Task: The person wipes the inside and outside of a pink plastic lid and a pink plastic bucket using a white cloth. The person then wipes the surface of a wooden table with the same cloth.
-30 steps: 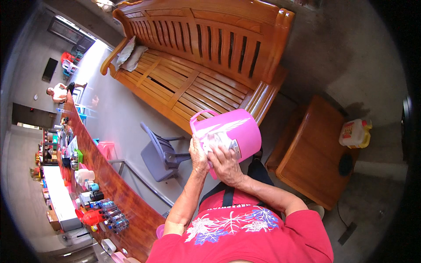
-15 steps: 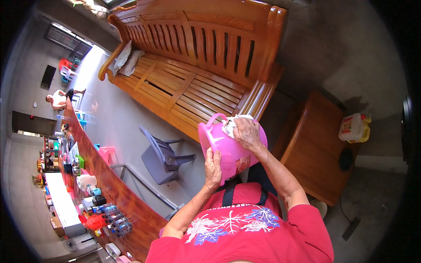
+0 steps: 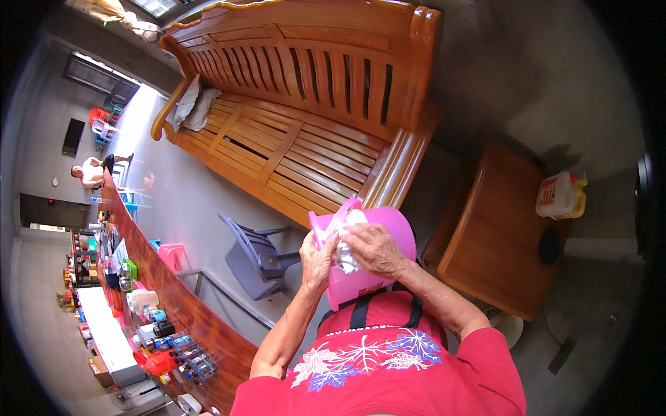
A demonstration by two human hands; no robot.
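Beyond the bucket (image 3: 395, 243) stands a bench (image 3: 316, 156); left, a chair (image 3: 258, 255); right, a table (image 3: 496, 243) bearing a jug (image 3: 557, 196).

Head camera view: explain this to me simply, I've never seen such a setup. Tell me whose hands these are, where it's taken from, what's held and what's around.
There is no machine here: a person works bare-handed, wearing a wide camera on the head. It looks down past the wearer's own red shirt, and its lens bends straight edges. The left hand grips a pink bucket near its rim; the right hand presses a crumpled white cloth against it. Beyond is a wooden bench, with a grey chair nearer. On the wooden counter at left stand several bottles.
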